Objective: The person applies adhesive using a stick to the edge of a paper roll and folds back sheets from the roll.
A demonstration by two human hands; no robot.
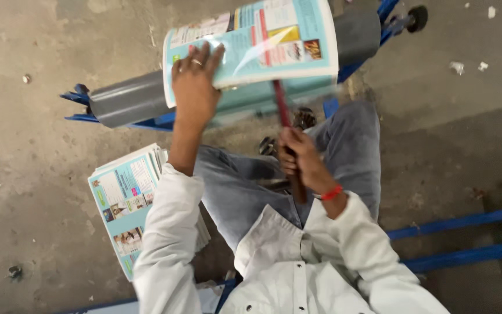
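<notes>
At the far left, on the concrete floor (42,192), we note scattered scraps and a stack of printed sheets (124,200), teal-bordered, lying just beside the person's left sleeve and touching nothing else that we can see.

Above it, a grey pipe (129,100) rests across a blue metal frame (158,122) and runs toward the upper right edge of view. A printed sheet (257,40) of the same kind is draped over the pipe's middle. The left hand (196,84) lies flat on this sheet near its left edge, fingers spread and pressing it down; a ring shows on one finger.

Moving right, the right hand (297,154) is closed round a dark red stick (283,110), whose upper end passes under the sheet's lower edge; its tip is hidden. A red band sits on that wrist. The person sits with knees in grey trousers below the pipe. Further right, two blue rails (466,235) cross the floor.

Risks, in our judgement: the sheet is held by one palm only, so it could slide or skew round the pipe if pressure eases. The stick works close beneath the paper and could tear or crease it. The pipe appears merely to rest on the frame and might roll. The floor stack lies close to the seated body and could be scuffed.
</notes>
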